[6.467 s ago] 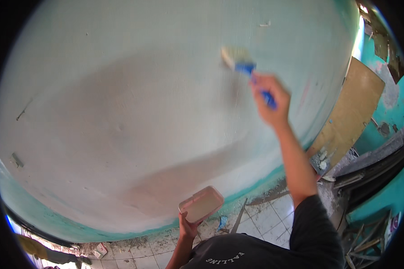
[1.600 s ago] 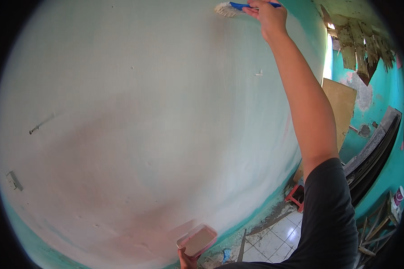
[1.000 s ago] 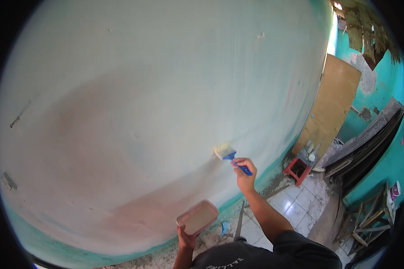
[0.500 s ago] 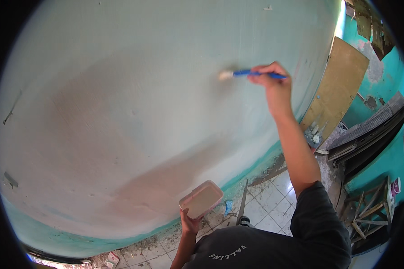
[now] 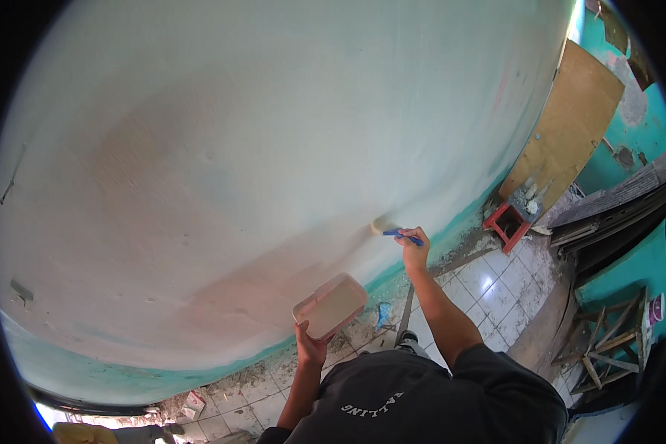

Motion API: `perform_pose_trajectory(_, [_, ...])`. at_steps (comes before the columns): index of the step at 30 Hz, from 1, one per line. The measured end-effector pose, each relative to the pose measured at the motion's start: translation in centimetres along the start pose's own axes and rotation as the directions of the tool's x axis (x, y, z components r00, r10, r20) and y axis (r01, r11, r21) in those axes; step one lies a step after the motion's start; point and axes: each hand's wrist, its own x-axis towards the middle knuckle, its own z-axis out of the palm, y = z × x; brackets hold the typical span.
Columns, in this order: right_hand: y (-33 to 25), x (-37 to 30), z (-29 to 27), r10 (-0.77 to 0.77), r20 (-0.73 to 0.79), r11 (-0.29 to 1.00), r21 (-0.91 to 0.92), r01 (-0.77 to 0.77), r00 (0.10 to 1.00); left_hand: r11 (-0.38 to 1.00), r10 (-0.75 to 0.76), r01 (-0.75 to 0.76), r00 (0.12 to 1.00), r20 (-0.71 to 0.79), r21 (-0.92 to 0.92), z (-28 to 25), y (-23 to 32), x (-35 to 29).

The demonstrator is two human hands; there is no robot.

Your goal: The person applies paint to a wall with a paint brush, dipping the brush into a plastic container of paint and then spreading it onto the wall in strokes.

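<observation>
My right hand (image 5: 414,249) grips a paintbrush (image 5: 402,236) by its blue handle, its pale bristles against or very close to the wall (image 5: 274,170); I cannot tell whether they touch. The wall is whitish over turquoise, with turquoise showing along its lower edge. Lower and to the left, my left hand (image 5: 312,344) holds a shallow rectangular plastic tub (image 5: 357,284) from its near side. Pale, creamy liquid fills part of the tub. Between the brush and the tub lies a short gap.
Dirty white floor tiles (image 5: 505,297) run below the wall. To the right stand a red stool (image 5: 508,228), a leaning wooden board (image 5: 574,111), stacked dark panels (image 5: 607,233) and a wooden frame (image 5: 607,344). A blue wrapper (image 5: 383,314) lies near my feet. Another person's leg (image 5: 137,434) shows at the lower left.
My right hand has come down and slightly left with the paintbrush, from higher on the wall to nearer the tub. My left hand still holds the tub, raised slightly in view.
</observation>
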Motion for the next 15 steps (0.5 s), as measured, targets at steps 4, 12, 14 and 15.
perform_pose_trajectory(4, [-2.2, 1.7, 1.7, 0.007, 0.064, 0.910, -0.415, 0.021, 0.998, 1.000, -0.005, 0.005, 1.000, -0.001, 0.029, -0.3, -0.1, 0.0])
perform_pose_trajectory(12, [-24.2, 4.5, 14.3, -0.471, 0.293, 0.882, 0.145, 0.449, 0.832, 0.999, 0.015, -0.014, 0.999, -0.028, 0.046, -0.7, 0.2, -0.9])
perform_pose_trajectory(14, [-25.1, 4.0, 14.1, -0.449, 0.253, 0.890, 0.215, 0.402, 0.857, 0.999, 0.038, -0.037, 0.999, -0.028, 0.035, -0.2, 0.5, -0.9])
perform_pose_trajectory(15, [-23.9, 3.9, 13.5, -0.445, 0.255, 0.892, 0.213, 0.400, 0.858, 0.999, 0.036, -0.035, 0.999, -0.032, 0.033, -0.2, 0.5, -0.8])
